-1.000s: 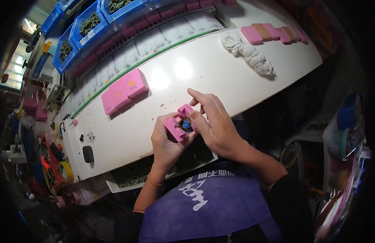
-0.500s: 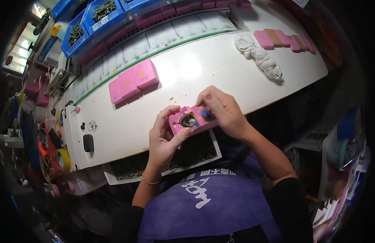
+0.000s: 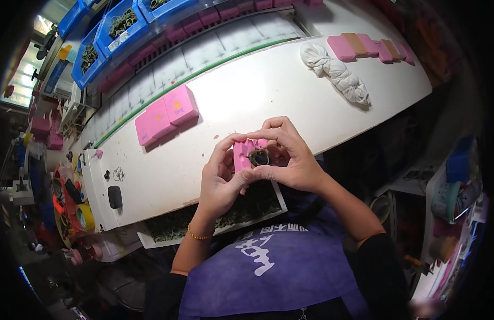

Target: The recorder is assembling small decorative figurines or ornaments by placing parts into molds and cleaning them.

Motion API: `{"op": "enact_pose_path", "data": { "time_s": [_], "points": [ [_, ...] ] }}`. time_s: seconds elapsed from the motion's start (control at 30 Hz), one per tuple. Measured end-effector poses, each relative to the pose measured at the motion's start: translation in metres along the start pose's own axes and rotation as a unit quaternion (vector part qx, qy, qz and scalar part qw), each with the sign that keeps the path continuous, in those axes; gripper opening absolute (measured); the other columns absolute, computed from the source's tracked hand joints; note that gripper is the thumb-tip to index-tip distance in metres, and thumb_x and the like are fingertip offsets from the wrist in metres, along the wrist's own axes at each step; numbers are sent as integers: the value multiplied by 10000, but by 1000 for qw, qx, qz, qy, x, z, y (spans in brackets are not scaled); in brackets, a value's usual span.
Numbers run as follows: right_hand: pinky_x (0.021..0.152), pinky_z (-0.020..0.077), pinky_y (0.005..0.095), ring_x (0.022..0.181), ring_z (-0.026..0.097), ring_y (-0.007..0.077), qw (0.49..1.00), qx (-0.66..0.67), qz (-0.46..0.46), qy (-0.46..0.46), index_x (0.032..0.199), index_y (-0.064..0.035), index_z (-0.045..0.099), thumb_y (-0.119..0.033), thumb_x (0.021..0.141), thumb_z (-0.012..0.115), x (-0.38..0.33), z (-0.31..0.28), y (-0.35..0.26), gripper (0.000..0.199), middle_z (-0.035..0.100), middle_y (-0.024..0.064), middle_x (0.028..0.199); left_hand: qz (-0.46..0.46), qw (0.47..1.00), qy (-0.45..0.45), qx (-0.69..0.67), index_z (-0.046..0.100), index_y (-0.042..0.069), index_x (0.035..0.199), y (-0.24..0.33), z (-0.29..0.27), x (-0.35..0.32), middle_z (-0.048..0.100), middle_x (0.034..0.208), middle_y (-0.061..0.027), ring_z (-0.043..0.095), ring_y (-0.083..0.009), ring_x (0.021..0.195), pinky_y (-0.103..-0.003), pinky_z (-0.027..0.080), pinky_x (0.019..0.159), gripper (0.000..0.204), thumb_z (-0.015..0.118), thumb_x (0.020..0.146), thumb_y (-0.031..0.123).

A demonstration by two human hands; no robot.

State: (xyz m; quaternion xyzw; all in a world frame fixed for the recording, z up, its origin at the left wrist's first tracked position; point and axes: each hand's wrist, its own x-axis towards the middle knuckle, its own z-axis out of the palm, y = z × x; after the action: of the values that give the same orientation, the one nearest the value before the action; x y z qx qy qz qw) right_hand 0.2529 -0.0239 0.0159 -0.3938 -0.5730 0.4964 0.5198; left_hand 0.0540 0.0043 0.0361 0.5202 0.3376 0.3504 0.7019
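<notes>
Near the table's front edge I hold a pink mold with a knobbly, notched face. A dark green ring-shaped piece sits in the mold, its opening facing up. My left hand grips the left end, thumb at the near side and fingers curled over the far side. My right hand is wrapped round the right end, its fingertips at the far edge and its thumb meeting my left thumb at the front. My right fingers hide most of the mold's right part.
Two pink blocks lie on the white table. Farther right are a crumpled white cloth and taped pink blocks. Blue bins of green rings stand at the back left. Below the table edge is a tray of green pieces.
My right hand has moved from the blue spot at the mold's right end to wrap round that end. The mold has turned and shifted slightly right. The head view has shifted a little.
</notes>
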Motion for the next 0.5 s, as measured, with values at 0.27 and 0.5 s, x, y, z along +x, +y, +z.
{"op": "enact_pose_path", "data": {
  "time_s": [0.27,0.5],
  "points": [
    [652,382,191,762,427,30,999,39,8,1,1237,-99,655,-66,820,817,1,-4,5,448,435,17,1193,60,998,21,21,461,46,1348,-4,9,3,614,1159,-88,616,-131,1035,-286,526,902,661,841,807,68],
    [659,410,205,763,473,46,995,-40,-94,13,1138,-107,745,-24,803,816,0,-4,10,352,480,24,1150,73,996,14,46,451,27,1335,0,8,4,620,1158,-99,621,-143,1040,-291,521,921,593,803,867,121]
  ]
}}
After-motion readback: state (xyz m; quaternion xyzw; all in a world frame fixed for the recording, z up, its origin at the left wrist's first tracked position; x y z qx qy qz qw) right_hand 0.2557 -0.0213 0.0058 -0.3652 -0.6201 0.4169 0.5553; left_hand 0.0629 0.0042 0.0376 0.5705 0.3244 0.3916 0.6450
